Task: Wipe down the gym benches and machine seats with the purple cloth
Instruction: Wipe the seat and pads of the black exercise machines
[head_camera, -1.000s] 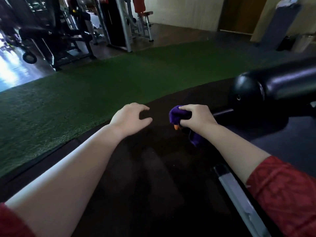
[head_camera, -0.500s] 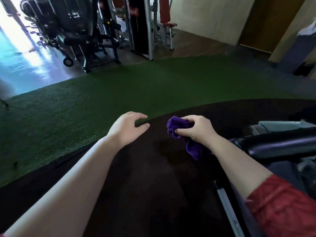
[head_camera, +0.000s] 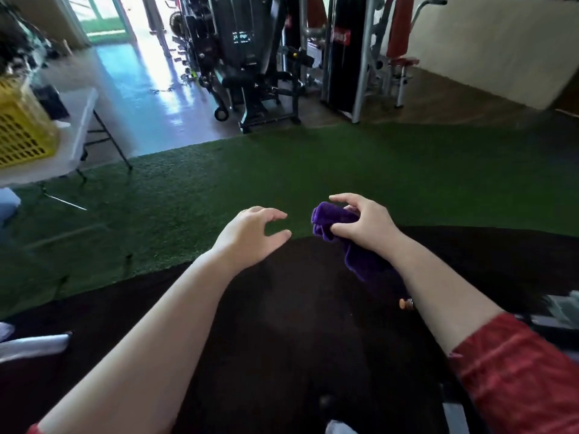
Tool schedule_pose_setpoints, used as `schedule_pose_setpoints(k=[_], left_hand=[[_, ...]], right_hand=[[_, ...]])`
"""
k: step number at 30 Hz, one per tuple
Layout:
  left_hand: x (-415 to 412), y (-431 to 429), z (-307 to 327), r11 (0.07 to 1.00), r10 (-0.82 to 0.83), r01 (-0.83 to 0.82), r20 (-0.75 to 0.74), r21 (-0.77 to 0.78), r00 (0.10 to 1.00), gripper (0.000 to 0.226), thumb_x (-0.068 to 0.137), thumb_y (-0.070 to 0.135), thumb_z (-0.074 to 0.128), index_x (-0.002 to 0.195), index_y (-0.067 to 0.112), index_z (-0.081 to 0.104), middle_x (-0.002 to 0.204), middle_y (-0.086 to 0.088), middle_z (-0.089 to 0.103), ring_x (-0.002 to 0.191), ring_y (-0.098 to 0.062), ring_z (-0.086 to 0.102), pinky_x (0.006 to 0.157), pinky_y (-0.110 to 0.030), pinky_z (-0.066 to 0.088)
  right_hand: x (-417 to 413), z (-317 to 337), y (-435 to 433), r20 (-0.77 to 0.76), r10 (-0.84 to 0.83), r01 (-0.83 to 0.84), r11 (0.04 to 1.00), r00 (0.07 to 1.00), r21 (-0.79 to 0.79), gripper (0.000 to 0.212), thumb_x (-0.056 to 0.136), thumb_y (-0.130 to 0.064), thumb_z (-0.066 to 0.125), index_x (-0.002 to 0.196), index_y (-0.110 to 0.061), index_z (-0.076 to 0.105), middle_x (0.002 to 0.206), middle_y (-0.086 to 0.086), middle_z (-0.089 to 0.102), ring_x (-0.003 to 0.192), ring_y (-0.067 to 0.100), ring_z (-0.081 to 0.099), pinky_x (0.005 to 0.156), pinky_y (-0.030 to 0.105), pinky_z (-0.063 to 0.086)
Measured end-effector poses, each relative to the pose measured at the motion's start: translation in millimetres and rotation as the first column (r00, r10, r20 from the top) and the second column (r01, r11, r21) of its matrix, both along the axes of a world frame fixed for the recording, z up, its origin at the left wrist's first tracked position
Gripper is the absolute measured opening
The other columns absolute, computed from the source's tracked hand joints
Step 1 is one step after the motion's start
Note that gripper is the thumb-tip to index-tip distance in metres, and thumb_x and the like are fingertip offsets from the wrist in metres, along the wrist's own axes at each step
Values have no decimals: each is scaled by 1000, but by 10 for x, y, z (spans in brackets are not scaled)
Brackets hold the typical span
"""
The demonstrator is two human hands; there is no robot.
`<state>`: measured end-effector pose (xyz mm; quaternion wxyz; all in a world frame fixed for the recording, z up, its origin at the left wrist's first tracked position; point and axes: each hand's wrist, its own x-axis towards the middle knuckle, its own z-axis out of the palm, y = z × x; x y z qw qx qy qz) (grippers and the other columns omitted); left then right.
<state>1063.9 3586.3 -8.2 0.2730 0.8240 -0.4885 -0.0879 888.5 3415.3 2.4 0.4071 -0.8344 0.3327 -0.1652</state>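
The purple cloth (head_camera: 351, 242) is bunched in my right hand (head_camera: 363, 227), which grasps it above the far edge of the dark mat (head_camera: 297, 324). Its long axis runs toward my right forearm, tail hanging down. My left hand (head_camera: 250, 233) is empty, fingers curled loosely. I think the loose tail could drag or slip out.

Both forearms are bare from wrist to near the elbow. The right arm wears a red sleeve (head_camera: 517, 374) of textured, faintly patterned fabric, pushed up with a rumpled hem. A small corner of the same red shows on the left sleeve (head_camera: 33, 430). Neither hand nor wrist carries rings, watch or gloves.
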Motion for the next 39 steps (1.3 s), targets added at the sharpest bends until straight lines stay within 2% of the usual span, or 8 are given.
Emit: schedule_pose_setpoints(k=[6, 9, 13, 22, 26, 29, 33, 39], left_hand=[[504, 90, 50, 976, 218, -218, -10, 8, 976, 41, 84, 51, 65, 122, 37, 61, 125, 13, 56, 118, -7, 49, 97, -27, 42], [776, 183, 63, 946, 325, -325, 2, 0, 946, 42, 84, 51, 65, 123, 36, 61, 125, 10, 58, 119, -9, 51, 98, -26, 42], [1065, 498, 71, 861, 509, -509, -12, 0, 860, 45, 84, 52, 63, 125, 35, 60, 126, 10, 58, 120, -9, 50, 102, -32, 43], [1287, 1802, -30, 557, 830, -829, -43, 50, 556, 44, 86, 47, 64, 127, 31, 60, 126, 11, 58, 117, -9, 53, 99, -30, 43], [1439, 2409, -25, 418, 908, -908, -14, 41, 418, 45, 84, 50, 64, 124, 30, 62, 121, 8, 61, 113, -10, 55, 98, -32, 44], [1609, 2885, 35, 312, 950, -950, 22, 9, 312, 49, 81, 53, 61, 124, 29, 62, 121, 6, 61, 116, -12, 54, 99, -31, 42], [1776, 3499, 130, 175, 984, -984, 39, -28, 174, 43, 86, 48, 62, 125, 30, 61, 122, 9, 59, 117, -9, 52, 99, -28, 41], [1816, 4382, 160, -49, 998, -999, 47, 10, -48, 44, 87, 49, 61, 128, 33, 58, 124, 12, 56, 117, -6, 50, 97, -28, 43]], right_hand=[[861, 21, -228, -22, 230, -231, 972, 973, -51, 53, 71, -18, 69, 118, -40, 62, 104, -5, 65, 96, 9, 61, 87, 22, 45], [1367, 43, -295, -48, 371, -374, 919, 928, -127, 56, 74, -19, 68, 124, -43, 56, 109, 0, 54, 97, 12, 55, 86, 22, 38], [2087, 44, -215, -67, 528, -531, 828, 846, -178, 49, 75, -19, 68, 119, -41, 61, 110, 2, 54, 96, 12, 51, 86, 20, 34], [3525, -27, 946, -102, 838, -842, 524, 537, -126, 35, 63, -31, 72, 96, -43, 71, 100, -6, 61, 90, 5, 58, 76, 20, 42], [4085, -47, 1726, -108, 922, -921, 352, 371, -165, 34, 62, -30, 73, 94, -41, 72, 89, -13, 69, 88, 4, 62, 72, 15, 42], [4485, -5, 2331, -85, 961, -955, 248, 264, -165, 34, 65, -26, 73, 96, -40, 72, 87, -16, 70, 84, 0, 64, 69, 9, 44], [4954, 73, 3140, -51, 989, -981, 130, 138, -144, 35, 66, -26, 73, 96, -43, 71, 87, -17, 70, 80, -3, 63, 71, 16, 49], [5440, 169, 4388, -18, 998, -983, -55, -52, -173, 37, 65, -27, 73, 100, -42, 71, 86, -18, 70, 81, -1, 63, 73, 17, 48]])
